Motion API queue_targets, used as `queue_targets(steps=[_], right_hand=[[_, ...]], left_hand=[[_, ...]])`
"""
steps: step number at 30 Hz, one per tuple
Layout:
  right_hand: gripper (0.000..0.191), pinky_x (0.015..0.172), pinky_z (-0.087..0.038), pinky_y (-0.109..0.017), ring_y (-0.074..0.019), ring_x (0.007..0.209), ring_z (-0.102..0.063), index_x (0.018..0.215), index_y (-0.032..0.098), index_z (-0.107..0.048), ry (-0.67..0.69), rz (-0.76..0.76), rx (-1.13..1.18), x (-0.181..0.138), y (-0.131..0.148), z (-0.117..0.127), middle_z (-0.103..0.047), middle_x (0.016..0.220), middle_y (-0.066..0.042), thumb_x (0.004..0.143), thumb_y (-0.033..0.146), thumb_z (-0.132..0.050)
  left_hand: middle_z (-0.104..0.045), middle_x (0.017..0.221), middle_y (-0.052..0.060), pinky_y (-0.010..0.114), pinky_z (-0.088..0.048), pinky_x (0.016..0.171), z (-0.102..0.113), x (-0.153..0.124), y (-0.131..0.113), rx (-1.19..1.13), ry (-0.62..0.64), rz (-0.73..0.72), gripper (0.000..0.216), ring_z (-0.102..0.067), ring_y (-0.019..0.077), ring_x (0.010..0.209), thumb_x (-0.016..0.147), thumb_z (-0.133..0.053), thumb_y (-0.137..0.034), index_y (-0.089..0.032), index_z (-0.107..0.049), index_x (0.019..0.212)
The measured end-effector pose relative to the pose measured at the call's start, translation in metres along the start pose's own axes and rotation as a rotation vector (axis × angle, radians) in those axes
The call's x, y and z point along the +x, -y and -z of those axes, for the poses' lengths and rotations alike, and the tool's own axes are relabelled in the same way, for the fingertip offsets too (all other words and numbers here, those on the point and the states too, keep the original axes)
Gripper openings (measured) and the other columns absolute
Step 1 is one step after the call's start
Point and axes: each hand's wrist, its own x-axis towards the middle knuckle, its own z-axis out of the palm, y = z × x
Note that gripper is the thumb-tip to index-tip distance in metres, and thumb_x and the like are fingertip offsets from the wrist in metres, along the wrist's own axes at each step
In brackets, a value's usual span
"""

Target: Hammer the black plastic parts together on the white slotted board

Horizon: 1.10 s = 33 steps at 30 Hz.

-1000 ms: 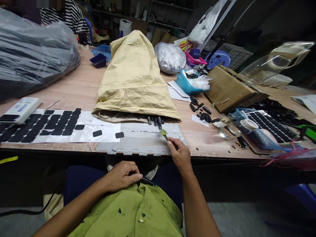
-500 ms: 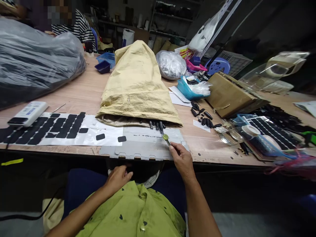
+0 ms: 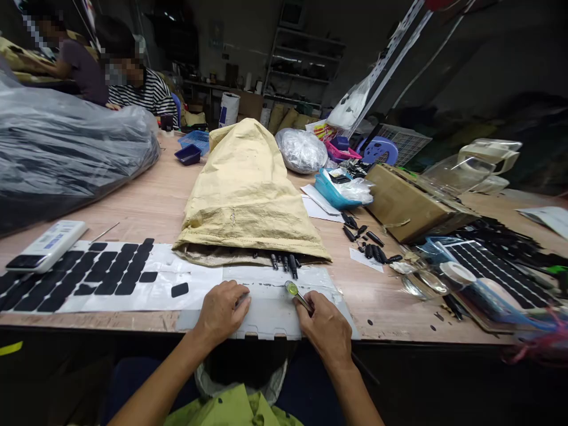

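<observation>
Tool (image 3: pixel 303 302) clamped in the right hand (image 3: pixel 327 326), its green end (image 3: pixel 291 288) over the grey board (image 3: pixel 271 305), sits near the left hand (image 3: pixel 222 310), which pinches a dark patch (image 3: pixel 242 300). The yellow sack (image 3: pixel 251 201) opens toward the worker (image 3: pixel 231 407), seemingly to keep black pieces (image 3: pixel 293 267) within easy reach.

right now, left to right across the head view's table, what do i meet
white rectangular device, lone black rounded patch, bare left hand, bare right hand gripping green-headed metal tool, brown cardboard box

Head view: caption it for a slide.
Right hand holding a metal tool near black parts at the mouth of a yellow sack.
</observation>
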Motion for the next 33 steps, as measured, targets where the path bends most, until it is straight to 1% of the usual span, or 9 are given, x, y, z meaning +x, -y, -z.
queue_targets(steps=[3,7,10,14,17,22,25,28,33], right_hand=[[0.03,0.057,-0.024,-0.028,-0.0159,0.063,-0.052,0.068,0.022,-0.05,-0.114,0.033,-0.126,0.0,0.001,-0.004,-0.058,0.065,-0.001,0.089,0.044,-0.054],[0.033,0.058,-0.026,-0.03,-0.0174,0.063,-0.053,0.067,0.023,-0.05,-0.18,0.038,-0.205,-0.003,0.003,-0.009,-0.057,0.063,-0.001,0.089,0.048,-0.053],[0.037,0.059,-0.029,-0.031,-0.0184,0.063,-0.054,0.068,0.024,-0.049,-0.165,0.057,-0.187,-0.001,0.005,-0.01,-0.056,0.064,-0.002,0.087,0.056,-0.054],[0.035,0.062,-0.032,-0.031,-0.019,0.064,-0.052,0.068,0.024,-0.047,-0.122,0.049,-0.186,0.002,0.01,-0.011,-0.054,0.066,-0.002,0.086,0.052,-0.056],[0.032,0.064,-0.033,-0.032,-0.0199,0.066,-0.052,0.07,0.024,-0.048,-0.136,0.033,-0.202,0.002,0.015,-0.011,-0.054,0.068,-0.002,0.086,0.05,-0.057],[0.031,0.064,-0.033,-0.033,-0.0204,0.067,-0.051,0.072,0.024,-0.05,-0.162,0.05,-0.175,0.0,0.017,-0.012,-0.053,0.069,-0.002,0.085,0.05,-0.059],[0.028,0.065,-0.033,-0.033,-0.0207,0.069,-0.05,0.074,0.023,-0.051,-0.165,0.044,-0.183,-0.001,0.018,-0.012,-0.054,0.071,-0.003,0.086,0.048,-0.059],[0.025,0.068,-0.033,-0.034,-0.0208,0.071,-0.051,0.077,0.024,-0.051,-0.15,0.076,-0.174,-0.002,0.017,-0.012,-0.055,0.073,-0.003,0.089,0.044,-0.056],[0.023,0.068,-0.032,-0.034,-0.0205,0.071,-0.049,0.078,0.024,-0.051,-0.161,0.109,-0.105,-0.005,0.014,-0.014,-0.054,0.074,-0.003,0.092,0.042,-0.051]], left_hand=[[-0.063,0.084,0.004,0.033,-0.041,0.069,-0.011,0.006,0.002,0.112,0.045,0.015,0.013,-0.057,0.0204,0.078,0.089,-0.052,-0.025,-0.021,-0.064,0.093],[-0.061,0.085,0.004,0.034,-0.039,0.07,-0.016,0.003,0.0,0.123,0.045,0.008,0.013,-0.056,0.0212,0.079,0.088,-0.05,-0.023,-0.022,-0.061,0.095],[-0.061,0.085,0.003,0.034,-0.038,0.069,-0.016,0.002,-0.001,0.104,0.032,-0.001,0.012,-0.055,0.021,0.078,0.087,-0.051,-0.02,-0.024,-0.06,0.094],[-0.061,0.085,0.004,0.034,-0.037,0.068,-0.019,0.004,-0.001,0.124,0.006,-0.027,0.015,-0.054,0.0208,0.076,0.085,-0.052,-0.018,-0.025,-0.06,0.096],[-0.061,0.085,0.004,0.035,-0.037,0.068,-0.023,0.003,0.0,0.156,-0.01,-0.048,0.016,-0.054,0.0211,0.076,0.084,-0.053,-0.018,-0.025,-0.06,0.096],[-0.062,0.084,0.003,0.036,-0.039,0.066,-0.025,0.003,0.004,0.176,-0.033,-0.094,0.018,-0.056,0.0213,0.074,0.082,-0.055,-0.018,-0.026,-0.06,0.098],[-0.063,0.084,0.003,0.034,-0.042,0.066,-0.023,0.004,0.006,0.15,-0.032,-0.09,0.018,-0.058,0.0208,0.074,0.083,-0.054,-0.019,-0.026,-0.06,0.099],[-0.064,0.082,0.003,0.033,-0.043,0.066,-0.019,0.006,0.004,0.133,-0.041,-0.078,0.016,-0.06,0.0197,0.073,0.084,-0.053,-0.019,-0.025,-0.061,0.096],[-0.064,0.08,0.002,0.03,-0.045,0.065,-0.013,0.007,0.001,0.115,-0.021,-0.058,0.011,-0.061,0.0182,0.073,0.085,-0.054,-0.021,-0.024,-0.061,0.092]])
